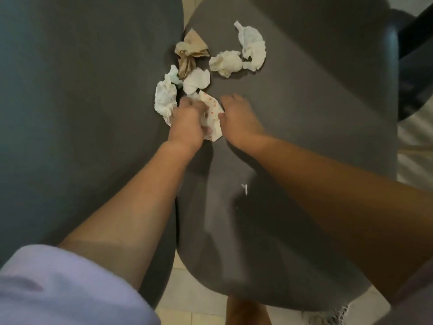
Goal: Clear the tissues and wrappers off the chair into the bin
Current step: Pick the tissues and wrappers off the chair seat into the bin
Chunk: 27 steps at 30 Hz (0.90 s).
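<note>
a: where's your left hand (187, 124)?
b: your fingers are curled round the red-dotted wrapper (212, 106) on the grey chair seat (293, 113).
a: and your right hand (236, 118)?
b: just beside it, palm down, fingers relaxed, grasping nothing. white crumpled tissues (251, 46) and a brown paper wrapper (191, 52) lie beyond.

Looks like home, living-room kind of spot, though not much of room is shown. Big dark grey upholstered chair (304, 118) seen filling most of view, soft rounded cushions, second padded piece (70, 113) set just beside it. Pale tiled floor (187, 292) glimpsed in gaps between and below. Crumpled tissues (251, 46) and brown paper wrapper (191, 52) left scattered on seat, everyday household mess. Dark furniture edge (414, 31) caught at top right, too cropped to be identified. Loose casual sleeve (58, 287) worn, bare leg seen below.
</note>
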Available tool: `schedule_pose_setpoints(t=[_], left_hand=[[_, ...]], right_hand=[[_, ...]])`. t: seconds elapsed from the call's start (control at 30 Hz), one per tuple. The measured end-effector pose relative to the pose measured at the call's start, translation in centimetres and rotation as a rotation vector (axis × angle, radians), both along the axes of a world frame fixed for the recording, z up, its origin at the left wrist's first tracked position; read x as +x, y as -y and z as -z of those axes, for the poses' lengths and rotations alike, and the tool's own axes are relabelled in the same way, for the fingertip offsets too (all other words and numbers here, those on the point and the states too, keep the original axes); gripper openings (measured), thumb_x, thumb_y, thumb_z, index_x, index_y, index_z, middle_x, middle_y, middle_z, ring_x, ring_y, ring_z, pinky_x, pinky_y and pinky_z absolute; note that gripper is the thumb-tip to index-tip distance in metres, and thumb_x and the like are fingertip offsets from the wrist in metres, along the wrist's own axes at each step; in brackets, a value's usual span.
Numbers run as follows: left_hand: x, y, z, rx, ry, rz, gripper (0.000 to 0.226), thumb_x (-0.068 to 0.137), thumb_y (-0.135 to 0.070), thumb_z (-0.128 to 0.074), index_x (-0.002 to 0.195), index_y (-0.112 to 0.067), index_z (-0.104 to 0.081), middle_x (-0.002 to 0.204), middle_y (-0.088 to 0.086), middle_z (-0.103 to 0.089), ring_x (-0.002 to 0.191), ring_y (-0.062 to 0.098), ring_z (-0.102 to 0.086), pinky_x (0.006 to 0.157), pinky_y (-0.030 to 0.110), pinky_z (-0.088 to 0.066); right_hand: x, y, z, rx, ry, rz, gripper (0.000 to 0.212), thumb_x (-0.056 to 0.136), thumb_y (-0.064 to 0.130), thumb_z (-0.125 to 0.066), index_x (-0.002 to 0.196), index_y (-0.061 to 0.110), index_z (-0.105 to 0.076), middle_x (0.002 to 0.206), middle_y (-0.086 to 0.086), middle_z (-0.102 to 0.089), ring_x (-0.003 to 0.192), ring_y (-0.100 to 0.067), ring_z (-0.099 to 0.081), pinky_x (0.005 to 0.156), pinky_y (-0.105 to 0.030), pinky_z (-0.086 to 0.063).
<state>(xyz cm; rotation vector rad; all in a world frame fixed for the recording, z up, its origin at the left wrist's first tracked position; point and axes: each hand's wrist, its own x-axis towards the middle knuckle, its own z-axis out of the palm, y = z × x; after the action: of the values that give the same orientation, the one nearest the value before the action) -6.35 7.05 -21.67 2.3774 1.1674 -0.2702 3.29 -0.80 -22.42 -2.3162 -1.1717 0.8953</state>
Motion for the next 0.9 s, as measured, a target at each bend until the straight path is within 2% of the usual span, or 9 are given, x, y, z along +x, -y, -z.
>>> schedule_pose_setpoints(t=[0.07, 0.17, 0.3, 0.37, 0.47, 0.63, 0.73, 0.8, 0.9], left_hand=[[-0.5, 0.6, 0.1, -0.02, 0.057, -0.025, 0.035, 0.08, -0.012, -0.068, 0.113, -0.009, -0.058, 0.122, 0.018, -0.049, 0.106, 0.031, -0.048, 0.087, 0.028, -0.039], [-0.9, 1.4, 0.2, -0.066, 0.127, -0.102, 0.037, 0.078, -0.005, -0.07, 0.113, -0.004, -0.058, 0.114, 0.013, -0.048, 0.095, 0.02, -0.045, 0.073, 0.009, -0.027], [-0.7, 2.3, 0.1, -0.121, 0.159, -0.068, 0.036, 0.076, -0.004, -0.072, 0.11, -0.003, -0.06, 0.106, 0.005, -0.047, 0.092, 0.012, -0.044, 0.072, 0.005, -0.028], [-0.1, 3.1, -0.2, -0.157, 0.184, -0.029, 0.032, 0.076, -0.004, -0.071, 0.107, -0.003, -0.063, 0.101, 0.004, -0.049, 0.091, 0.012, -0.046, 0.067, 0.002, -0.03], [1.2, 4.7, -0.7, -0.216, 0.213, 0.05, 0.03, 0.076, -0.003, -0.071, 0.105, -0.003, -0.065, 0.098, 0.006, -0.053, 0.09, 0.014, -0.047, 0.066, 0.006, -0.03], [2.8, 8.0, -2.6, -0.217, 0.307, 0.135, 0.027, 0.075, -0.001, -0.072, 0.102, -0.003, -0.068, 0.094, 0.001, -0.054, 0.086, 0.013, -0.051, 0.071, -0.003, -0.032], [3.0, 9.7, -4.3, -0.209, 0.353, 0.164, 0.024, 0.074, 0.002, -0.072, 0.097, -0.004, -0.07, 0.091, 0.002, -0.058, 0.085, 0.014, -0.053, 0.072, 0.0, -0.033], [2.7, 10.9, -5.5, -0.195, 0.378, 0.157, 0.021, 0.074, 0.003, -0.07, 0.094, -0.005, -0.07, 0.089, -0.002, -0.057, 0.085, 0.011, -0.053, 0.073, 0.0, -0.033], [2.3, 13.0, -6.9, -0.205, 0.378, 0.176, 0.017, 0.077, 0.001, -0.069, 0.091, -0.007, -0.07, 0.085, -0.012, -0.056, 0.081, -0.001, -0.052, 0.073, 0.0, -0.034]], right_hand=[[-0.3, -0.4, 0.4, -0.005, -0.003, -0.019, 0.034, 0.092, 0.007, -0.047, 0.126, 0.004, -0.046, 0.131, -0.017, -0.045, 0.122, -0.031, -0.039, 0.1, -0.034, -0.034], [-0.5, -0.6, 0.2, -0.016, -0.059, -0.013, 0.037, 0.092, 0.014, -0.051, 0.127, 0.002, -0.044, 0.132, -0.017, -0.044, 0.123, -0.031, -0.037, 0.102, -0.034, -0.03], [0.0, 0.3, -0.3, -0.065, -0.048, 0.067, 0.029, 0.092, 0.016, -0.048, 0.116, -0.001, -0.052, 0.125, -0.019, -0.051, 0.117, -0.031, -0.045, 0.094, -0.034, -0.037], [0.7, 1.2, -0.8, -0.058, -0.094, 0.171, 0.026, 0.089, 0.016, -0.049, 0.106, -0.003, -0.056, 0.117, -0.02, -0.055, 0.108, -0.033, -0.051, 0.08, -0.035, -0.04], [2.0, 3.6, -1.7, -0.061, -0.087, 0.269, 0.022, 0.089, 0.011, -0.045, 0.095, -0.006, -0.057, 0.106, -0.022, -0.059, 0.09, -0.034, -0.055, 0.065, -0.03, -0.033], [4.0, 8.8, -3.6, -0.054, -0.031, 0.333, 0.017, 0.088, 0.011, -0.044, 0.087, -0.002, -0.054, 0.101, -0.022, -0.059, 0.088, -0.035, -0.056, 0.063, -0.029, -0.029], [4.7, 12.3, -5.1, -0.046, 0.007, 0.389, 0.021, 0.089, 0.013, -0.042, 0.069, 0.006, -0.037, 0.087, -0.015, -0.052, 0.073, -0.031, -0.046, 0.061, -0.029, -0.027], [4.8, 14.5, -6.0, -0.033, 0.011, 0.436, 0.02, 0.09, 0.014, -0.041, 0.072, 0.008, -0.035, 0.087, -0.013, -0.049, 0.071, -0.024, -0.041, 0.062, -0.03, -0.027], [4.8, 18.0, -7.3, -0.029, -0.01, 0.496, 0.017, 0.093, 0.019, -0.041, 0.079, 0.009, -0.045, 0.087, -0.01, -0.049, 0.072, -0.021, -0.041, 0.063, -0.029, -0.028]])
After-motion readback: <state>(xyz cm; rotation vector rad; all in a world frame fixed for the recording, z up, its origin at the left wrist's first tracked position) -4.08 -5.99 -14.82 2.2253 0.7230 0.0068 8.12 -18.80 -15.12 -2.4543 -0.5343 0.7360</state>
